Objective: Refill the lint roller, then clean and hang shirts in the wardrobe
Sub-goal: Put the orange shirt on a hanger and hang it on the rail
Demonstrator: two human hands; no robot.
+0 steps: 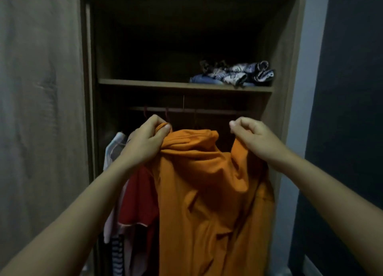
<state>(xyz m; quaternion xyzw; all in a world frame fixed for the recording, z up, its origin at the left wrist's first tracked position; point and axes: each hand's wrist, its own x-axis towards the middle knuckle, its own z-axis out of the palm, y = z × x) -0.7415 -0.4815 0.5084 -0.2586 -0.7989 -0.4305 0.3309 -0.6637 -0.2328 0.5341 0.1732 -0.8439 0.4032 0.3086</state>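
A person's left hand (149, 138) bunches one shoulder of an orange shirt (207, 182) in curled fingers, while the right hand (252, 136) grips the other shoulder, fabric disappearing under its palm. The shirt hangs between them in front of the open wardrobe (290, 89), just below the hanging rail (186, 110). Whether a hanger sits inside it cannot be seen. A red shirt (138, 197) hangs close on the left, and folded clothes (232, 73) lie on the shelf (145, 82) above. In the dim interior, a hook could likely miss the rail, or the loosely gathered collar could slide free and drop.
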